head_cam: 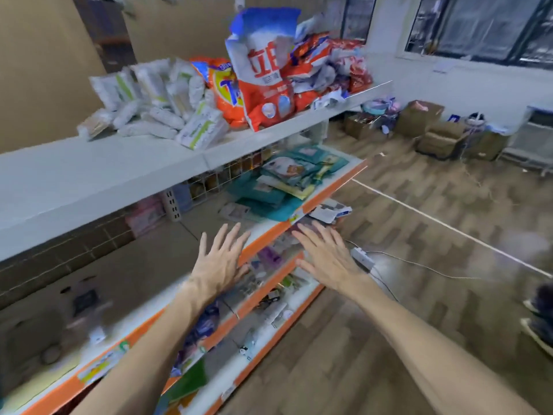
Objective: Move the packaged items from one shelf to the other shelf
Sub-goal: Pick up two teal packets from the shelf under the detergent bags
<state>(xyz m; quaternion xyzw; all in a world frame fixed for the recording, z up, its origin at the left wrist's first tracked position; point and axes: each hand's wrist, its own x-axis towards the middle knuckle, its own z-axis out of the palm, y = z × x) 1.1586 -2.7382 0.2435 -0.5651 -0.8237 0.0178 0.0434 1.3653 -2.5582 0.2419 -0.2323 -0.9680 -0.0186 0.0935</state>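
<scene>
Head view, single: looks forward and down from above the top shelf (119, 172) (close at left); floor beyond, right.

Two hands in view, left hand (220, 262) and right hand (328, 259), both empty with fingers spread. Four shelf tiers visible. Top shelf (125, 166): two large detergent bags, one orange (223, 94), one red-and-blue (264, 82); white packets (155, 100), perhaps a dozen, blurred. Teal packs (287, 178): several, uncountable.
</scene>
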